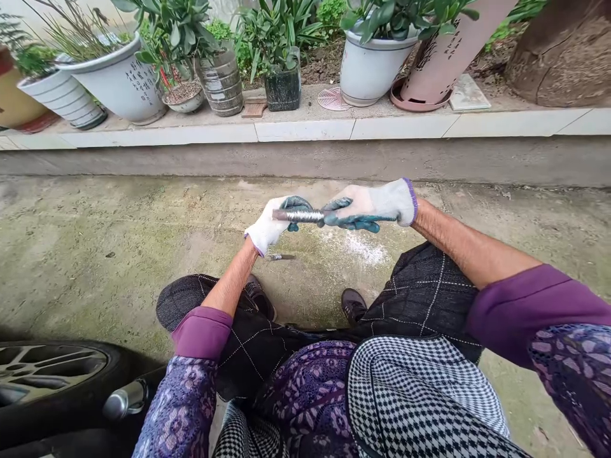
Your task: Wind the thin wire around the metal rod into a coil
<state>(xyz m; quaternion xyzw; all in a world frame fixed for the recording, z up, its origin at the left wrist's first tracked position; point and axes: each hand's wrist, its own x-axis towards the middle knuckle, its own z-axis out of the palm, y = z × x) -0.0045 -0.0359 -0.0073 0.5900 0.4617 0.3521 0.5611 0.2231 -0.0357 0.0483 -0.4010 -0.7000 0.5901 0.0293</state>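
Between my gloved hands, in front of my knees, is a short rod (304,216) with dull brown ends and a shiny, ridged silver middle; whether that is wound wire or thread I cannot tell. My left hand (281,219) closes around its left part from behind, with the thumb along the top. The right end sits in the fingers of my right hand (356,208). Both gloves are white with dark green coated palms. On the ground below my left hand lies a smaller, similar-looking piece (275,257), partly silver.
White powder (365,248) is scattered on the mossy concrete floor (119,242). Ahead runs a tiled ledge (305,131) with several potted plants, among them a white pot (375,70). A car wheel (57,375) and a metal cylinder (125,401) are at lower left.
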